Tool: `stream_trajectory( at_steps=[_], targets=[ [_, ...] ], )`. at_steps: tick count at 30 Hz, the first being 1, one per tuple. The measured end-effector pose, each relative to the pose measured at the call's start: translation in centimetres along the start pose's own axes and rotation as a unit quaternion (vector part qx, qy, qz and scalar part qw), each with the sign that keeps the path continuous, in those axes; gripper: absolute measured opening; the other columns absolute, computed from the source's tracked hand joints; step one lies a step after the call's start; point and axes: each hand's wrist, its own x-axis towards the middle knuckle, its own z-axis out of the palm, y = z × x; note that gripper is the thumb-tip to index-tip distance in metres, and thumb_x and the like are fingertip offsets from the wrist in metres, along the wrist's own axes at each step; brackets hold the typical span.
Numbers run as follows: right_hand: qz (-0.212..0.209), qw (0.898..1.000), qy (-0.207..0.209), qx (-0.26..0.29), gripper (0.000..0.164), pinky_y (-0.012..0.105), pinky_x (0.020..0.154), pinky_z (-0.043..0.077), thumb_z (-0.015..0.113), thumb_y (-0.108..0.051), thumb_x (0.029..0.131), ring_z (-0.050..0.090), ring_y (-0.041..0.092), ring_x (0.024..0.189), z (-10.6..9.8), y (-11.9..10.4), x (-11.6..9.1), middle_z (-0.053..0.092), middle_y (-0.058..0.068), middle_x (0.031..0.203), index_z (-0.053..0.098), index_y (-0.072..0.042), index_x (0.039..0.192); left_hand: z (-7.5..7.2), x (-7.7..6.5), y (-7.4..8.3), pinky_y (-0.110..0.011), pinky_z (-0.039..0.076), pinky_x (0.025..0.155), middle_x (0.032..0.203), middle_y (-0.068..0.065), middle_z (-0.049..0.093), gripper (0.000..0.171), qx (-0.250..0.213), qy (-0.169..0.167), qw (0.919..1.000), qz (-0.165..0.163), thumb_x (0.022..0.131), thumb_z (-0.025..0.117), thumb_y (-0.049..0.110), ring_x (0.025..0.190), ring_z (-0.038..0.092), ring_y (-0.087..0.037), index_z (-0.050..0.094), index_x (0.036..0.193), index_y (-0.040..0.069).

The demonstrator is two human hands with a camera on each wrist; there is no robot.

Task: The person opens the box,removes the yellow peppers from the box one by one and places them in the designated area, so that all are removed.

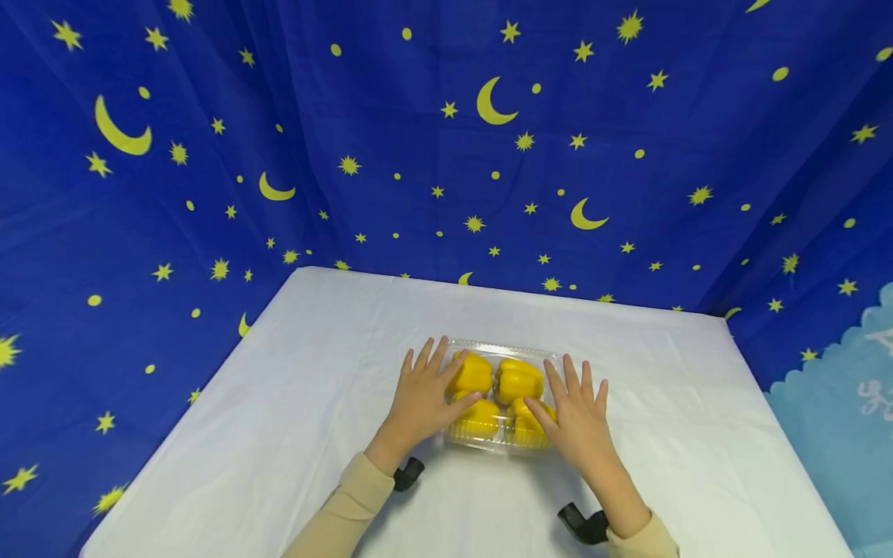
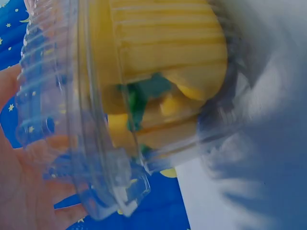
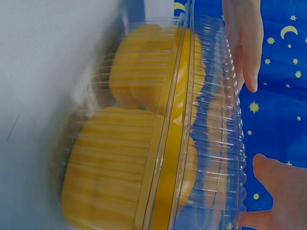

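Blue cloth [image 1: 391, 101] printed with yellow stars, dots and crescents hangs beyond my hands, and a light-blue panel [image 1: 830, 418] shows far to the right of my right hand. White covering is spread over the counter [image 1: 314, 372] beneath both hands.

Item observed: one clear, ribbed plastic container [image 1: 481, 443], located between my left hand [image 1: 422, 399] and my right hand [image 1: 580, 422], its upper part sitting over its lower part. Contents: four yellow bell peppers, two by two. One [image 1: 473, 373] lies nearest my left fingertips; another [image 1: 480, 418] is by my left thumb; a third [image 1: 522, 385] is left of my right fingers; the fourth [image 1: 526, 430] is beside my right thumb. From my left wrist, a green stem [image 2: 138, 103] is visible through the wall, somewhat blurred.

Condition of hands: both have fingers extended and spread, palms down, thumbs reaching inward over the container. Whether they press on the plastic, I cannot tell. Beige sleeves [image 1: 342, 508] cover both forearms; black fittings [image 1: 409, 473] show just beside each wrist.
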Motion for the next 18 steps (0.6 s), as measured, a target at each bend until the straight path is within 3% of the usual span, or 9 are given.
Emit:
stream_trajectory(
  at_steps=[10,18],
  targets=[
    [0.009,0.999,-0.001,0.032,0.07,0.073,0.109,0.007,0.058,-0.042,0.093,0.013,0.053,0.141,0.0,0.1,-0.3,0.022,0.029,0.153,0.033,-0.004,0.147,-0.2,-0.3,-0.1,-0.06,0.014,0.117,0.158,-0.013,0.023,0.075,-0.028,-0.012,0.9993,-0.02,0.09,0.04,0.067,0.147,0.017,-0.035,0.032,0.149,0.023],
    [0.047,0.994,-0.009,0.098,0.071,0.067,0.113,0.013,0.052,-0.043,0.096,0.013,0.053,0.141,0.1,1.1,-0.7,0.019,0.031,0.153,0.028,0.0,0.147,0.3,-0.9,-1.4,-0.061,0.021,0.114,0.154,-0.018,0.031,0.07,-0.088,0.029,0.9935,-0.066,0.092,0.046,0.059,0.143,0.027,-0.037,0.036,0.148,0.018]
  ],
)
